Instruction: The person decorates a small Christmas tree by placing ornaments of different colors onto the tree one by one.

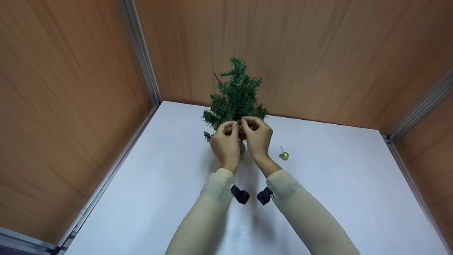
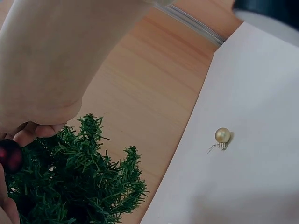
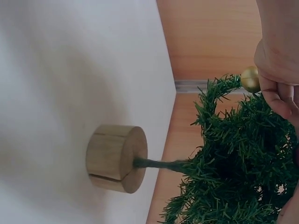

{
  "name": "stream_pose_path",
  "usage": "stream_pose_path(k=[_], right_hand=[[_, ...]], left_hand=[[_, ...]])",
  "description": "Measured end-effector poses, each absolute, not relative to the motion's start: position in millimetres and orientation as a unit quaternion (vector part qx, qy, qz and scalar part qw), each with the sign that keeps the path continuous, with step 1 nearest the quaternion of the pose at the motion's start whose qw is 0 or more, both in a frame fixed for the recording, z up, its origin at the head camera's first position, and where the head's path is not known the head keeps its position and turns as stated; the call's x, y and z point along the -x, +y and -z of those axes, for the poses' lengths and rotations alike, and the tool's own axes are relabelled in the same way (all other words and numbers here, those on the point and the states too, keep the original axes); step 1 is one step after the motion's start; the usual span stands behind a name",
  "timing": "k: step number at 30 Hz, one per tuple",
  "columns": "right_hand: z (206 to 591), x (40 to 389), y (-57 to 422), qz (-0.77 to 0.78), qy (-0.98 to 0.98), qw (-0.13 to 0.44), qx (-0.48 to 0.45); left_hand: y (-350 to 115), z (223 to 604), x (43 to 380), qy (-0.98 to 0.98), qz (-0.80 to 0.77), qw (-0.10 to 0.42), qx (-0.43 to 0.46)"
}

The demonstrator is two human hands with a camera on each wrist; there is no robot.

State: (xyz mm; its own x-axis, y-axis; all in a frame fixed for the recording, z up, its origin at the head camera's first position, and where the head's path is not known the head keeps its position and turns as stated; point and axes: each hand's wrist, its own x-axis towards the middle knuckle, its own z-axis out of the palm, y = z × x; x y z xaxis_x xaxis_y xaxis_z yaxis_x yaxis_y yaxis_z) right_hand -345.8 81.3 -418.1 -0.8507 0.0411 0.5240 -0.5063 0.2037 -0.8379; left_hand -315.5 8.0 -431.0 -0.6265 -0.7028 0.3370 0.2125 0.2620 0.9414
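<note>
A small green artificial Christmas tree point(image 1: 237, 92) stands on a round wooden base point(image 3: 110, 158). My left hand point(image 1: 226, 145) and right hand point(image 1: 258, 140) meet at its lower front branches, thumb and forefinger of each pinched together. Between them hangs a dark red bauble point(image 2: 10, 156), with the fingertips close together at its top; its hanging loop is hidden by the fingers. A gold bauble point(image 3: 250, 79) shows against the branches beside the left hand in the right wrist view.
Another gold bauble point(image 1: 284, 156) with a thin loop lies on the white table point(image 1: 336, 184), right of the tree. Wooden panels point(image 1: 300, 60) with metal edge profiles point(image 1: 145, 56) enclose the table at the back and both sides.
</note>
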Motion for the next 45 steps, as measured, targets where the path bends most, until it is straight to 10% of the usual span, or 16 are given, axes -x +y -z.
stream_pose_path(k=[45], right_hand=[[429, 339, 90, -0.587, -0.768, 0.206, -0.153]], left_hand=[[10, 447, 308, -0.74, 0.516, 0.4, -0.166]])
